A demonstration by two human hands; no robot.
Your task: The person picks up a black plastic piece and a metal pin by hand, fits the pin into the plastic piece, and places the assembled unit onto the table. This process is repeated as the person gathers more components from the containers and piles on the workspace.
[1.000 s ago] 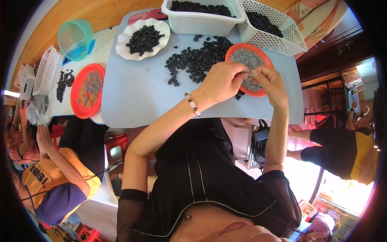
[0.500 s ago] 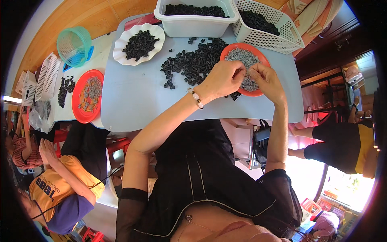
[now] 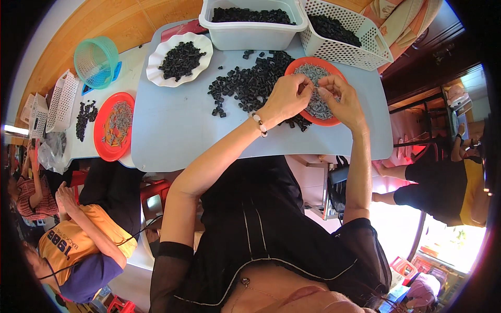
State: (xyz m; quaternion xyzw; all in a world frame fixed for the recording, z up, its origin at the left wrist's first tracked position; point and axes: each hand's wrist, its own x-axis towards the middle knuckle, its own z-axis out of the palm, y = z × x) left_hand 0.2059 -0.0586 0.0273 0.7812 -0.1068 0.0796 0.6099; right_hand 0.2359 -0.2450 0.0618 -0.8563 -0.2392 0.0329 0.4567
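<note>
My left hand [image 3: 288,97] and my right hand [image 3: 340,102] meet fingertip to fingertip over an orange plate [image 3: 304,65] filled with small grey metal pieces [image 3: 319,105]. Both hands pinch something tiny between thumb and fingers; it is too small to make out. A loose heap of small black parts [image 3: 249,83] lies on the pale blue table [image 3: 177,130], just left of my left hand. A bead bracelet sits on my left wrist.
At the table's far edge stand a white tub [image 3: 250,31] and a white lattice basket [image 3: 347,39], both holding black parts, and a white scalloped plate [image 3: 180,57]. A second table to the left carries another orange plate [image 3: 113,125] and a green basket [image 3: 95,61]. People sit at left [image 3: 78,240] and right [image 3: 443,182].
My hands stay over the orange plate, with the fingertips now drawn together above the grey pieces. The person on the left has shifted their arms.
</note>
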